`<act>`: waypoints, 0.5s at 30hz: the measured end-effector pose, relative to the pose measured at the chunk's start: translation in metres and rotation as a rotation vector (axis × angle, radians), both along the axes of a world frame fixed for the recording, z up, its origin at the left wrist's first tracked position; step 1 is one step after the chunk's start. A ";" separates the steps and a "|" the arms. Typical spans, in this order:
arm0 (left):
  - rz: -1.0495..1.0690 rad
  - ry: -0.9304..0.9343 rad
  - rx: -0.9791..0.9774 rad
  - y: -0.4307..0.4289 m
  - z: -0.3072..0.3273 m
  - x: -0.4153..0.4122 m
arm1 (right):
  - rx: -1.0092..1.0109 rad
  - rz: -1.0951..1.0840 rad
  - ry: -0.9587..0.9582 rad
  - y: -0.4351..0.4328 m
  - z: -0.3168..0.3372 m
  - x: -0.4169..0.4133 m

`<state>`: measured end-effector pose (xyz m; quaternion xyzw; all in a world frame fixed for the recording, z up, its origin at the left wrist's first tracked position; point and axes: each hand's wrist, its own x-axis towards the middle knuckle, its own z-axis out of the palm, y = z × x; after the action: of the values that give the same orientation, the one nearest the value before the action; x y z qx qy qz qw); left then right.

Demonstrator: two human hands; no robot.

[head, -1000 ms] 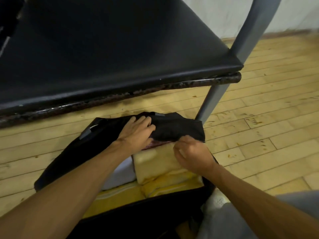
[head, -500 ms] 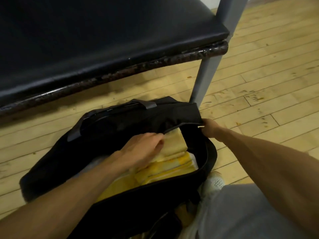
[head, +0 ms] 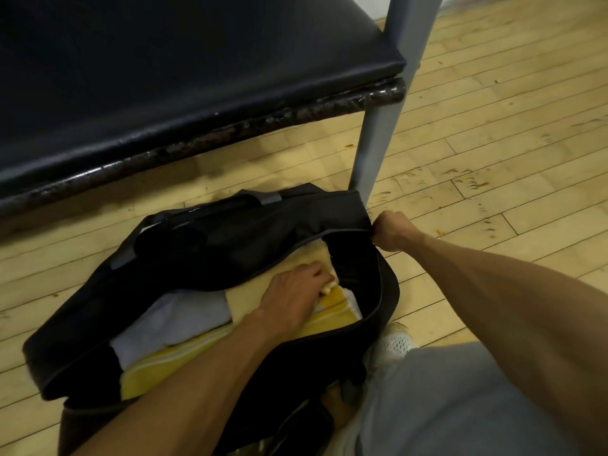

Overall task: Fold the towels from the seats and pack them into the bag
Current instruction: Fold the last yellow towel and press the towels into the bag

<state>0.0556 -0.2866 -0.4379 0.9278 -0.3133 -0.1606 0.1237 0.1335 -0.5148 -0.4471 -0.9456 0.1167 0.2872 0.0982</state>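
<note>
On my feed the right hand [head: 390, 232] pinches the rim of the black bag [head: 230, 245] at its 2 o'clock corner and pulls it outward. I take that as a way of holding the mouth open so the flap stays off the load. The left hand [head: 296, 297] is down inside the opening, toward 3 o'clock, its fingers curled over the edge of the pale yellow towel [head: 250, 291], which I judge it is tucking flat against the bag's end wall. That towel lies folded on top. A white towel [head: 171, 320] is beside it at 9 o'clock, and a yellow striped towel [head: 158, 366] lies under both (how many more are below, I cannot tell).

The bag sits on a wooden plank floor [head: 493, 192], scuffed in places, just in front of a black padded seat [head: 164, 77] at 12 o'clock. The seat's grey metal leg [head: 375, 143] comes down close to the held corner. No towel shows on that seat, so packing looks far along. A white shoe [head: 394, 343] and a grey trouser leg [head: 460, 406] sit at 5 o'clock.
</note>
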 end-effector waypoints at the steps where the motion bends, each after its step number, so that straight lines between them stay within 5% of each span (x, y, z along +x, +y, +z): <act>1: 0.010 0.004 0.020 -0.001 0.001 -0.002 | -0.042 0.056 0.014 -0.002 0.008 0.002; 6: 0.033 0.098 0.156 -0.006 0.017 -0.004 | -0.124 0.265 0.132 -0.004 0.060 0.001; 10: 0.081 0.201 0.260 -0.019 0.043 0.005 | 0.122 0.173 0.258 0.003 0.091 -0.015; 15: 0.309 0.077 -0.179 -0.048 0.074 -0.005 | 0.371 -0.011 0.166 0.004 0.105 -0.038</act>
<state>0.0505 -0.3350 -0.3642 0.9433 -0.1753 -0.1466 0.2407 0.0951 -0.5111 -0.3423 -0.8838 0.0744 0.3803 0.2623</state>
